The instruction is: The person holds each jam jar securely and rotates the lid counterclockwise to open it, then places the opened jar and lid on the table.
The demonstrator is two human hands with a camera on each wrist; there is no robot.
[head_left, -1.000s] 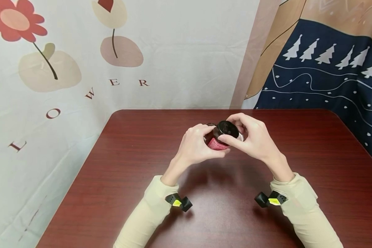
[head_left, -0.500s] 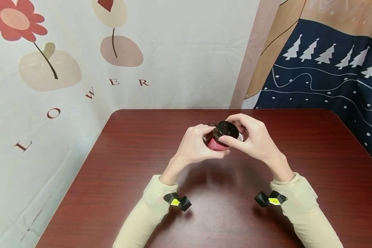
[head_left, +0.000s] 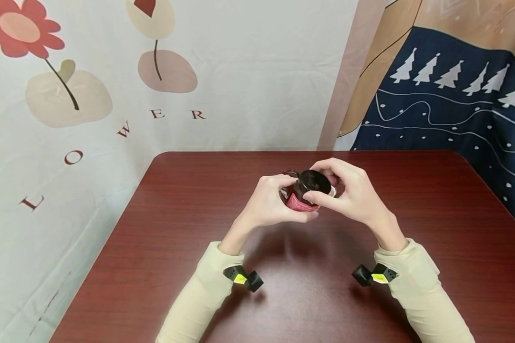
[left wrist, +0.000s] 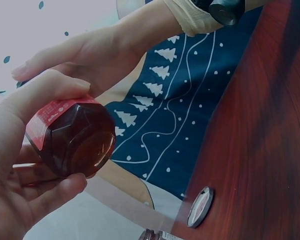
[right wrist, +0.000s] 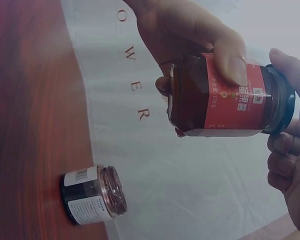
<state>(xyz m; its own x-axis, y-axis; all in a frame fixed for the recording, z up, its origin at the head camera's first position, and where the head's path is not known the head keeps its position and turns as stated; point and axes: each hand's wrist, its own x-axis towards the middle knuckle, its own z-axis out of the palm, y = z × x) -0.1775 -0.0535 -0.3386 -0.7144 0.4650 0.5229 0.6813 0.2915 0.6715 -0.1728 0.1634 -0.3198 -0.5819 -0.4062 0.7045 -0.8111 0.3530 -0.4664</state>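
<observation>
My left hand (head_left: 268,202) grips the body of a glass jar (left wrist: 75,137) of dark contents with a red label. On its top, a black lid (head_left: 315,182) is between the thumb and fingers of my right hand (head_left: 347,190). The jar is held tilted above the table, its base turned towards the left wrist camera. A second jar (right wrist: 92,195), with a white label and a bare threaded mouth, stands on the table behind the held one. A loose lid (left wrist: 200,207) lies on the table near it.
The dark red wooden table (head_left: 189,267) ends in front of a pale curtain (head_left: 257,95) with flower prints. To the right hangs a navy cloth (head_left: 446,109) with white trees. Small black cameras (head_left: 254,281) are strapped to both wrists.
Both hands and the jar have shifted very slightly towards the person. The grips on the jar and the lid look the same.
</observation>
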